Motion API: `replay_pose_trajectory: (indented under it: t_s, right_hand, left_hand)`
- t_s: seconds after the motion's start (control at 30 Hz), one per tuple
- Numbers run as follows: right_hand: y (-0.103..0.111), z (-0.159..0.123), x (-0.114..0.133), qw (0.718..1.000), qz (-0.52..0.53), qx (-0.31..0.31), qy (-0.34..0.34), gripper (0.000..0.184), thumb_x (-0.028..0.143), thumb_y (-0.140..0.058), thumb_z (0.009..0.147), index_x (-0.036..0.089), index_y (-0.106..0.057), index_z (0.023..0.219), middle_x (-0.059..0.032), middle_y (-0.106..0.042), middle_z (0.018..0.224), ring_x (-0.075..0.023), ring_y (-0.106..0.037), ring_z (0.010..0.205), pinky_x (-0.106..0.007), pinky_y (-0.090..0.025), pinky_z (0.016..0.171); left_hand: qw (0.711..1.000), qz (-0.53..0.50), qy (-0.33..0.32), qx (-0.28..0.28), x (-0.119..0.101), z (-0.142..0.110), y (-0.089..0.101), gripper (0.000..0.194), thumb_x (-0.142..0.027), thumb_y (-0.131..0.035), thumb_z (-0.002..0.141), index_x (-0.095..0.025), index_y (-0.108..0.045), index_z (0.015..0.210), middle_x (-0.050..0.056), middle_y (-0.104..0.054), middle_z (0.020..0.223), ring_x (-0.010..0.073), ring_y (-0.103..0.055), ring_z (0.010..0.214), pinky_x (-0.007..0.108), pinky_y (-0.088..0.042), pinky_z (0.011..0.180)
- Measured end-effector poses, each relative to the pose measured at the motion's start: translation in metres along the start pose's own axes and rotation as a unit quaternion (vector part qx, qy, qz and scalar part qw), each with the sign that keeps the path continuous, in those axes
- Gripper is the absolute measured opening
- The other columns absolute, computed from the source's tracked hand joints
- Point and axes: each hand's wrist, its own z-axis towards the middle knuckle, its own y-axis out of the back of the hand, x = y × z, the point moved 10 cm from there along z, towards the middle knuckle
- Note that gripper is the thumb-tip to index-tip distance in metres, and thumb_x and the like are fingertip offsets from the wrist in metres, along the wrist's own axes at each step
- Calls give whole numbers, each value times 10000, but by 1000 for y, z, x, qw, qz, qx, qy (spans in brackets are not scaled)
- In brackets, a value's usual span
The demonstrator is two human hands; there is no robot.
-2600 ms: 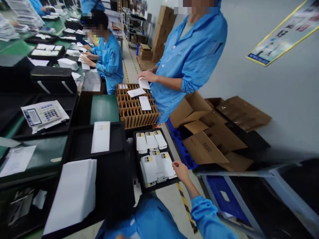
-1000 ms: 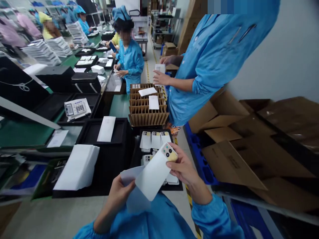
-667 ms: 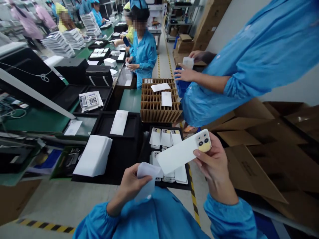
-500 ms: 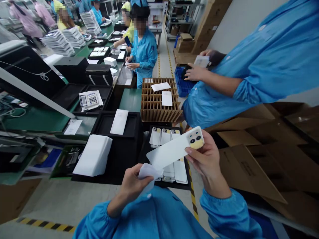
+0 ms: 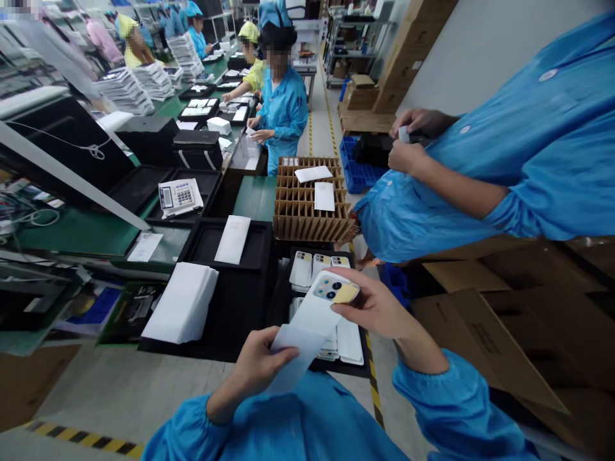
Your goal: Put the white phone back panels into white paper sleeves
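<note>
My right hand (image 5: 379, 304) is closed on the camera end of a white smartphone (image 5: 312, 310), which has a pale yellow patch by its lenses. The phone tilts down to the left, its lower end at the mouth of a thin white sleeve (image 5: 298, 355). My left hand (image 5: 259, 362) pinches that sleeve at its left edge. Whether the phone's end is inside or behind the sleeve is partly hidden. Below lie more white phones (image 5: 350, 339) in rows on a black tray. Left of them stands a stack of white sleeves (image 5: 182, 304).
A cardboard divider box (image 5: 312, 227) with two white sleeves on top stands beyond the phones. One more sleeve (image 5: 233, 239) lies in a black tray. A calculator (image 5: 180, 196) sits further left. At right, a co-worker in blue (image 5: 432, 192) stands close, near open cartons (image 5: 480, 339).
My right hand has brought the phone left and down, closer to my left hand. The sleeve now overlaps the phone's lower end. The co-worker's hands at right have shifted.
</note>
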Motion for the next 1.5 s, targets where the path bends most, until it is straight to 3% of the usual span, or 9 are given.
replay_pose_trajectory:
  t_s: [0.3,0.57,0.77,1.03,1.13,1.23,1.3,1.4,1.5]
  right_hand:
    - [-70,6,-5,976,-90,196,35,741,428,-704,810,124,-480,1449,-160,-551,1400,-288,-545,1292,-449,-446,1096]
    - [-92,3,-15,966,-65,249,0,669,496,-571,902,137,-486,1461,-139,-551,1408,-267,-557,1279,-385,-505,1012]
    - [-112,-2,-7,955,-73,283,51,662,471,-634,871,121,-531,1423,-135,-585,1368,-257,-582,1236,-378,-446,1081]
    - [-112,-5,-36,975,-51,207,-60,595,400,-589,886,190,-516,1439,-135,-642,1267,-261,-624,1118,-417,-467,993]
    - [-133,-15,-60,963,104,181,-170,881,392,-650,844,170,-200,1569,-114,-676,1079,-214,-637,929,-376,-501,855]
    - [-167,-21,-80,918,258,183,-240,764,433,-716,780,134,-408,1411,-88,-672,987,-198,-639,881,-353,-510,836]
    - [-178,-2,-91,912,281,175,-244,560,470,-722,758,102,-566,1150,-105,-677,971,-202,-645,875,-364,-513,865]
    - [-158,70,-118,937,245,26,-248,455,404,-686,770,104,-552,1085,-124,-683,1021,-181,-637,804,-337,-536,773]
    - [-149,164,-132,945,191,-72,-255,289,212,-553,843,104,-539,1111,-116,-684,1037,-149,-637,760,-250,-510,610]
  left_hand:
    - [998,-57,-8,-31,13,2,4,751,-861,-426,782,-119,-482,681,22,-408,622,89,-340,560,223,-259,493]
    - [995,-16,-66,-75,8,0,14,740,-840,-351,839,-134,-449,640,9,-367,580,79,-320,522,218,-247,475]
    - [993,-19,-81,-83,11,0,18,735,-800,-364,870,-107,-521,683,14,-408,591,76,-325,526,210,-254,480]
    - [978,-129,-33,-162,27,2,37,775,-877,-465,756,-107,-537,725,9,-433,627,77,-335,551,202,-280,484]
    - [960,-201,-9,-196,33,5,45,797,-906,-515,685,-112,-531,756,-4,-430,615,75,-336,531,207,-286,478]
    - [943,-242,-2,-227,44,10,57,814,-906,-502,696,-105,-564,826,4,-464,623,97,-402,539,227,-357,501]
    - [939,-209,-29,-272,50,6,76,806,-845,-448,799,-89,-607,1027,64,-578,772,155,-542,679,274,-478,633]
    - [925,-51,-106,-361,52,-16,112,621,-610,-426,955,-101,-550,1288,143,-623,1092,210,-622,975,337,-517,887]
    - [852,163,-203,-455,40,-53,149,329,-334,-488,978,-113,-618,1184,150,-608,1148,197,-614,1067,303,-515,919]
